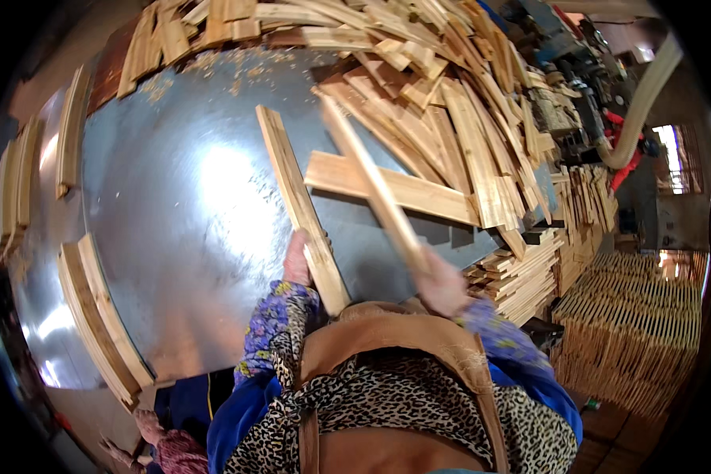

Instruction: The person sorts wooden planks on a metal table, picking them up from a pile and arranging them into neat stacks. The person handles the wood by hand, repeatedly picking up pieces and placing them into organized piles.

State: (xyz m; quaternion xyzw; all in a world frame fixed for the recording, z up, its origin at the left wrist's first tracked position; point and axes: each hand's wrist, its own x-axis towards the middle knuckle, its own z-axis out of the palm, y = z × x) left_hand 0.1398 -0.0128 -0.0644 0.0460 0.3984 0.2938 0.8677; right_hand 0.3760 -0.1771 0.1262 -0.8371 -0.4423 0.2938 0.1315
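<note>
My left hand (296,258) is closed around the lower part of a long pale wooden strip (295,193), which lies lengthwise away from me over the metal tabletop. In my right hand (442,284) is the near end of a second wooden strip (369,178); it slants up to the left, smeared by motion. Beneath that strip a flat wooden board (411,192) lies crosswise, one end at the heap of boards (442,103). The fingers of my right hand are blurred but wrapped about the wood.
The shiny metal table (158,261) carries wood strips (95,316) at its left edge, with more strips (73,130) farther up. Sawdust lies near the far edge. At right stand a stack of strips (521,276) and large slatted bundles (632,324). Another person's hands (146,426) show at lower left.
</note>
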